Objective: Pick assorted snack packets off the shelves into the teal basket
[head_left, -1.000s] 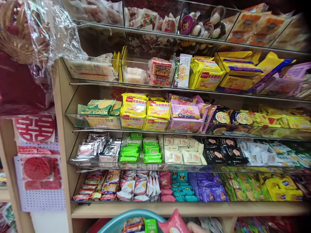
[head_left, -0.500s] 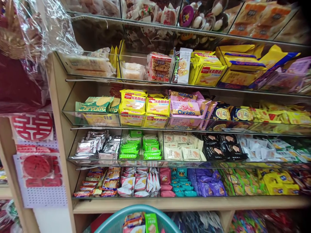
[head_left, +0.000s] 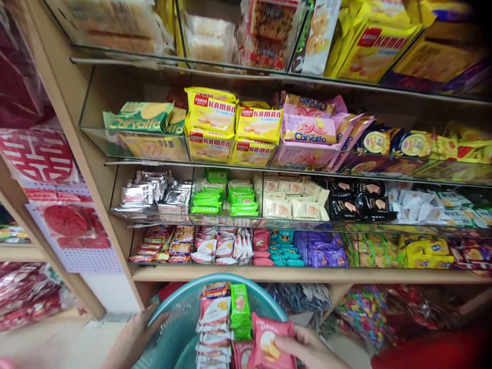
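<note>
My left hand (head_left: pixel 140 333) grips the left rim of a teal plastic basket (head_left: pixel 180 312) at the bottom of the view, fingers curled over the edge. My right hand (head_left: pixel 307 346) is closed on a pink snack packet (head_left: pixel 269 346) lying among others in the basket. The basket holds rows of small packets: white-and-pink ones (head_left: pixel 213 318), green ones (head_left: pixel 240 312) and pink ones. Directly ahead stands a wooden shelf unit (head_left: pixel 300 275) with glass tiers full of wrapped snacks.
The glass tiers carry yellow Kaman boxes (head_left: pixel 234 123), green and pink Carvalto packs (head_left: pixel 142 117), silver packets (head_left: pixel 154 192), green packets (head_left: pixel 226 200) and teal and purple ones (head_left: pixel 303 248). Red paper decorations (head_left: pixel 49 195) hang at left. Bagged sweets (head_left: pixel 361 310) lie under the shelf.
The view has tilted down and moved closer to the shelves. The basket and both hands have come into sight, with the right hand back on a pink packet.
</note>
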`<action>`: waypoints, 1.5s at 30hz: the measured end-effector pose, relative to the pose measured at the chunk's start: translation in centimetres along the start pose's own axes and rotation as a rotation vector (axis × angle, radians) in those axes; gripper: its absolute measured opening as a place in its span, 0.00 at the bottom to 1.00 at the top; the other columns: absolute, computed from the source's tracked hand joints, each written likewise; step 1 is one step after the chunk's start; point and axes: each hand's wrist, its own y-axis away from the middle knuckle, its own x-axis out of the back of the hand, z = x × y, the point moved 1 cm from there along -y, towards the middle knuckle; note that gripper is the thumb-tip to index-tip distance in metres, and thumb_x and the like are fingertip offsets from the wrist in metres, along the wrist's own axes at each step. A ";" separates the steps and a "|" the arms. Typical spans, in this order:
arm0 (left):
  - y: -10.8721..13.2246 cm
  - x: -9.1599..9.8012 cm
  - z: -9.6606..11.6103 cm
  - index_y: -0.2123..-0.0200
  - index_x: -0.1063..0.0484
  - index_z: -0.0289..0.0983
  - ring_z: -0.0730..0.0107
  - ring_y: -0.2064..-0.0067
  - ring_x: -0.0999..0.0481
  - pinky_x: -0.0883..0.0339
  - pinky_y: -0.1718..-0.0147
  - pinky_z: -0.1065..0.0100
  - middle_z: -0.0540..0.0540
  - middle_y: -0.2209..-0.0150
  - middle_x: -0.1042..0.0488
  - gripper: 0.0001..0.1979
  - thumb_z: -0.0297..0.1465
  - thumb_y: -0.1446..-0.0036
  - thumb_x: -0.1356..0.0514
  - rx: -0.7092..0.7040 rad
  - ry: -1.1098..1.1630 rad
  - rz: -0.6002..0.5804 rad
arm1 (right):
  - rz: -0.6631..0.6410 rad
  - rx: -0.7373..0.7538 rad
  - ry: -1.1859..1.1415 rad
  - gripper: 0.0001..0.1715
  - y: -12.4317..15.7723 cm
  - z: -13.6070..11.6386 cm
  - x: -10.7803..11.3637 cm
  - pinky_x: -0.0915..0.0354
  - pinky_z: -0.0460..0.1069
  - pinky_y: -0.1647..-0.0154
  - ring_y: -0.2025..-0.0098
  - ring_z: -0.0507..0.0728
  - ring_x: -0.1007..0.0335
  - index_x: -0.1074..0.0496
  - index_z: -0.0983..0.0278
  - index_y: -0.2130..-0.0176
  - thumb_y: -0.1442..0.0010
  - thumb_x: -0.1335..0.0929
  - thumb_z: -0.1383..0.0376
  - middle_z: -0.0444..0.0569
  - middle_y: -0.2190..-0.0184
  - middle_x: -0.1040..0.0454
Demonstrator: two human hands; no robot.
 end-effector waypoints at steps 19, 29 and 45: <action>-0.1 -0.1 0.2 0.62 0.30 0.41 0.55 0.55 0.23 0.35 0.59 0.64 0.45 0.62 0.20 0.17 0.45 0.42 0.51 0.098 -0.048 -0.071 | -0.056 -0.085 0.306 0.26 -3.0 0.0 -1.8 0.42 0.43 0.73 0.69 0.51 0.31 0.31 0.66 0.63 0.56 0.25 0.52 0.46 0.68 0.25; -0.2 -0.3 -0.2 0.63 0.29 0.44 0.59 0.57 0.22 0.34 0.59 0.67 0.49 0.64 0.20 0.17 0.45 0.42 0.52 0.037 0.024 -0.090 | -0.098 -0.121 0.405 0.23 -3.5 0.0 -1.3 0.45 0.42 0.77 0.74 0.48 0.35 0.28 0.65 0.67 0.58 0.25 0.53 0.43 0.72 0.26; -0.4 -0.2 -0.3 0.65 0.28 0.43 0.55 0.58 0.22 0.32 0.60 0.64 0.47 0.65 0.20 0.17 0.46 0.44 0.50 0.035 -0.022 -0.035 | 0.075 0.020 0.537 0.30 -3.9 1.5 -0.7 0.40 0.45 0.69 0.67 0.52 0.34 0.35 0.63 0.53 0.56 0.27 0.62 0.43 0.67 0.30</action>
